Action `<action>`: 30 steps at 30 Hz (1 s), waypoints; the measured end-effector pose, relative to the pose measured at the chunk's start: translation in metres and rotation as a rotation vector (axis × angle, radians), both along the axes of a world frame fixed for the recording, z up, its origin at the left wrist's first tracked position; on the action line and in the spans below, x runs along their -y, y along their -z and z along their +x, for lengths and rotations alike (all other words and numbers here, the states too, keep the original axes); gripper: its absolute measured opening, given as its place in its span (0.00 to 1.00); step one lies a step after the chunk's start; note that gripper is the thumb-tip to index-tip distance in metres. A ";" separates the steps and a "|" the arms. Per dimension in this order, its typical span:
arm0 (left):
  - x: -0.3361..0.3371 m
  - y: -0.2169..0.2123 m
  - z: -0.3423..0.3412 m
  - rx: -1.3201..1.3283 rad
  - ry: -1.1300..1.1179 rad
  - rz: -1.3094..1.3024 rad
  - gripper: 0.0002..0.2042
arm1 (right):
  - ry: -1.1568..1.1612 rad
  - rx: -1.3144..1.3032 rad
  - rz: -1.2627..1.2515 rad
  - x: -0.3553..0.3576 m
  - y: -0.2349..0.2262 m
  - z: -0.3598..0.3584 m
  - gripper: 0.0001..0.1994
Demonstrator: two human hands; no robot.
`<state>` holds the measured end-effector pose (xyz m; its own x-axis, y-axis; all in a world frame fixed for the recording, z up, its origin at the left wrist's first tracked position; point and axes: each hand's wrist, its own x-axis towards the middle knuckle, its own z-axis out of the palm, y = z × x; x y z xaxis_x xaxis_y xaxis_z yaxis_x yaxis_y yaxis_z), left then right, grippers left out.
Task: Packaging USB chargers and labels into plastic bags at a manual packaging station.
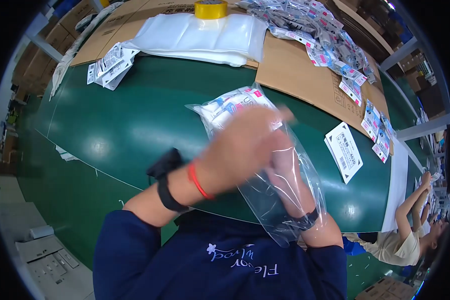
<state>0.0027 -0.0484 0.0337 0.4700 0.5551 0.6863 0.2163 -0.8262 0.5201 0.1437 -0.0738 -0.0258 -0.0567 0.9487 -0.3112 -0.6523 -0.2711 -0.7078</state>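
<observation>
A clear plastic bag (262, 200) hangs slantwise in front of me, with several small white, blue and pink packets (230, 107) gathered in its far end. Across its middle lies my left hand (242, 142), smeared by motion, so its grip is unclear. My right hand (283, 159) is close against it, seen partly through the film, its fingers hidden behind the left hand. The bag's near end drapes over my right forearm. A black band and a red cord circle my left wrist; a dark band is on my right.
Flat clear bags (195, 37) lie on cardboard (300, 80) at the back, under a yellow tape roll (210, 9). Packets (330, 40) heap at the far right. Printed white cards (344, 152) rest on the green table (130, 115); more cards (111, 65) lie far left. Another person (407, 235) sits at right.
</observation>
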 end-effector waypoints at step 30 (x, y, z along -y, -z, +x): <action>-0.092 0.020 -0.035 0.021 -0.041 -1.196 0.34 | -0.113 0.447 0.121 -0.026 -0.004 0.018 0.11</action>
